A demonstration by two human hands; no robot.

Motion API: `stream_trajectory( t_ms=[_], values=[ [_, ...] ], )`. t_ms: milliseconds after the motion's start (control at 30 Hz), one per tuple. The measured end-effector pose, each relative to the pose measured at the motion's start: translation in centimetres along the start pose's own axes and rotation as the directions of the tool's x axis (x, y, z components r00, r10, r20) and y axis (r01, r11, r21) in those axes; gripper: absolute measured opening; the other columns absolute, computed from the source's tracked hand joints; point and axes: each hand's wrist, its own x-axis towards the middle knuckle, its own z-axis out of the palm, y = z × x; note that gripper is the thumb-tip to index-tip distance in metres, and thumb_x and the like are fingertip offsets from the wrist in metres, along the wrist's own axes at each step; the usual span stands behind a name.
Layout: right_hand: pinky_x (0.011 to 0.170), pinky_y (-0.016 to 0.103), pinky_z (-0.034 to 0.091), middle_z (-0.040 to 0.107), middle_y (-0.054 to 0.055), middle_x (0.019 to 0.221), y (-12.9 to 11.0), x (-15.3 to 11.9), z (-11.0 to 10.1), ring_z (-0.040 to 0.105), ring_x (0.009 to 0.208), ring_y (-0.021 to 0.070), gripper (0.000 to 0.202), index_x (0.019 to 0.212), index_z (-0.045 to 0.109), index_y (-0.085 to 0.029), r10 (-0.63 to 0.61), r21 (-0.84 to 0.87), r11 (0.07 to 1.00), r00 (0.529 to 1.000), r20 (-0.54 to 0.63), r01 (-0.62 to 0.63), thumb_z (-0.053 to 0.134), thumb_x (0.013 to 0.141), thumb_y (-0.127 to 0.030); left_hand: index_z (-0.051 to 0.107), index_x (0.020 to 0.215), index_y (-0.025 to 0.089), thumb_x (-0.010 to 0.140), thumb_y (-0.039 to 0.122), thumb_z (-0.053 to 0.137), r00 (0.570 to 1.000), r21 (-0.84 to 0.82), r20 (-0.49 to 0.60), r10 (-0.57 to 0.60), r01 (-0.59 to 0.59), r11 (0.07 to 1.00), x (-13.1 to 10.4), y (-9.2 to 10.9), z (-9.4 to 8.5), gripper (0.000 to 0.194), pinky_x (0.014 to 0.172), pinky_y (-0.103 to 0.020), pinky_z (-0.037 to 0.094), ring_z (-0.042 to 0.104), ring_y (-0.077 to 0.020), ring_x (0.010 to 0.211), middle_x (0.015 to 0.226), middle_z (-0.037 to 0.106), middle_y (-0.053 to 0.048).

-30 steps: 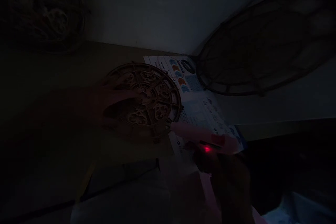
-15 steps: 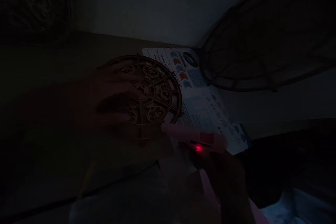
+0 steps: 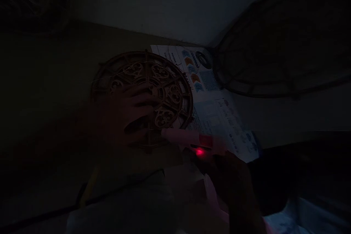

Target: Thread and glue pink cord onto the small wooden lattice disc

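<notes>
Under the left hand (image 3: 120,117), the round wooden fretwork disc (image 3: 153,91) has turned a little since a second ago, fingers spread flat on its face. Just right of it, the right hand (image 3: 230,179) grips a pink tool (image 3: 192,139) with a red light, tip now at the disc's rim. A printed sheet (image 3: 216,109) lies beyond on the dim tabletop (image 3: 49,91), against a wall.

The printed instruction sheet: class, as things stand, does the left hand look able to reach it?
Probably yes, but not directly: the left hand rests on the wooden wheel, which overlaps the instruction sheet, and the right hand with its pink tool lies between.
</notes>
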Motion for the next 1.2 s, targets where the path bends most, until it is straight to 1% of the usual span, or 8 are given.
stream_trajectory(
  t_ms=[167,267,367,467,633,767,900,1200],
  values=[
    [0.043,0.024,0.045,0.068,0.004,0.057,0.1,0.2,-0.2,0.062,0.053,0.0178,0.048,0.069,0.075,-0.020,0.048,0.021,0.999,0.998,-0.041,-0.047,0.069,0.082,-0.066,0.063,0.136,0.025,0.094,0.036,0.053,1.000,0.053,-0.014,-0.024,0.025,0.998,0.1,0.2,0.5,0.044,0.116,-0.062,0.041,0.033,-0.0383,0.153,0.156,0.052,-0.006],
    [0.041,0.022,0.039,0.061,0.002,0.053,-0.3,0.5,-0.4,0.055,0.050,0.0145,0.051,0.063,0.069,-0.020,0.072,0.037,0.997,0.996,-0.043,-0.070,0.066,0.083,-0.067,0.063,0.137,0.024,0.095,0.036,0.054,0.999,0.039,-0.006,-0.032,0.032,0.999,0.2,0.4,0.5,0.045,0.118,-0.065,0.039,0.031,-0.0392,0.154,0.156,0.051,-0.008],
    [0.042,0.022,0.037,0.058,0.000,0.053,-1.5,0.9,-0.4,0.051,0.050,0.0131,0.051,0.064,0.069,-0.020,0.054,0.124,0.991,0.998,0.014,-0.055,0.065,0.082,-0.067,0.063,0.138,0.027,0.094,0.034,0.056,0.998,0.023,0.024,-0.059,0.059,0.998,0.2,0.6,0.5,0.045,0.119,-0.068,0.036,0.025,-0.0405,0.157,0.168,0.034,-0.006],
    [0.043,0.023,0.039,0.057,0.000,0.054,-2.8,1.1,-0.4,0.049,0.051,0.0131,0.046,0.062,0.068,-0.020,0.110,0.172,0.979,0.994,0.024,-0.113,0.067,0.080,-0.063,0.063,0.138,0.033,0.092,0.033,0.057,0.996,0.009,0.018,-0.090,0.090,0.996,0.2,0.6,0.7,0.046,0.117,-0.072,0.034,0.020,-0.0420,0.158,0.173,0.021,-0.001],
    [0.045,0.024,0.039,0.056,0.000,0.052,-3.6,0.7,-0.4,0.050,0.051,0.0142,0.038,0.066,0.070,-0.021,0.133,0.144,0.982,0.990,-0.048,-0.125,0.070,0.080,-0.056,0.062,0.139,0.036,0.090,0.033,0.062,0.990,0.020,0.049,-0.132,0.131,0.991,0.2,0.5,0.9,0.049,0.118,-0.075,0.028,0.017,-0.0437,0.159,0.172,0.025,-0.001],
    [0.046,0.024,0.040,0.065,0.002,0.061,-3.5,0.4,-0.3,0.058,0.059,0.0171,0.039,0.074,0.074,-0.020,0.119,0.141,0.984,0.989,-0.083,-0.106,0.069,0.081,-0.058,0.063,0.138,0.035,0.092,0.035,0.063,0.990,0.018,0.048,-0.135,0.134,0.991,0.3,0.5,0.8,0.046,0.121,-0.073,0.027,0.019,-0.0447,0.158,0.172,0.025,0.001],
    [0.048,0.024,0.040,0.061,0.001,0.058,-3.6,0.3,-0.2,0.055,0.058,0.0160,0.041,0.069,0.071,-0.020,0.138,0.110,0.986,0.986,-0.098,-0.127,0.069,0.080,-0.060,0.063,0.139,0.034,0.092,0.032,0.064,0.984,0.007,0.084,-0.156,0.156,0.988,0.5,0.8,0.5,0.047,0.119,-0.076,0.027,0.018,-0.0459,0.158,0.171,0.026,-0.001],
    [0.048,0.025,0.049,0.073,0.005,0.071,-3.0,1.4,-1.7,0.066,0.065,0.0210,0.046,0.091,0.080,-0.019,0.049,0.013,0.999,0.995,0.082,-0.050,0.068,0.082,-0.062,0.066,0.137,0.033,0.088,0.028,0.069,0.972,-0.007,0.132,-0.197,0.199,0.980,0.8,1.3,-0.1,0.049,0.125,-0.071,0.019,0.015,-0.0440,0.160,0.173,0.022,0.000]
  ],
)
